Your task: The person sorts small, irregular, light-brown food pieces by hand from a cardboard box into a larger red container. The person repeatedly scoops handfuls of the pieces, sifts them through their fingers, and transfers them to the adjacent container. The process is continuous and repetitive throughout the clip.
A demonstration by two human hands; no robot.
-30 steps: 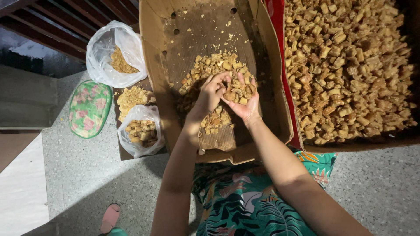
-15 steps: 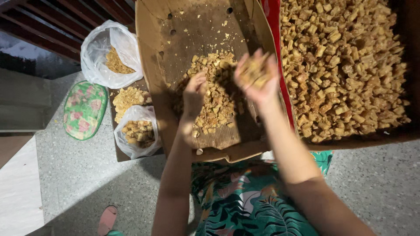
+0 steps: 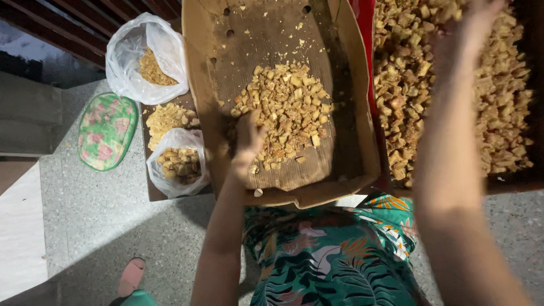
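Note:
A shallow cardboard box [image 3: 348, 113] rests across my lap and holds a heap of small tan chunks [image 3: 286, 110]. My left hand [image 3: 247, 140] lies at the near left edge of that heap, fingers curled among the pieces; I cannot tell whether it holds any. My right hand [image 3: 473, 20] is raised over a large tray [image 3: 521, 178] on the right, piled with the same tan chunks [image 3: 408, 85]. That hand is blurred and partly cut off by the top edge of the frame, so what it holds is not visible.
A clear plastic bag of chunks [image 3: 178, 158] and a loose pile of crumbs [image 3: 167, 118] sit on a dark board at the left. Farther back stands a white bag of crumbs [image 3: 147, 59]. A floral oval cushion [image 3: 107, 131] lies on the speckled floor. A pink slipper [image 3: 131, 276] shows below.
Both hands were together in the box's heap. My right hand lifted a handful and swung right over the big tray; my left hand stayed at the heap's edge.

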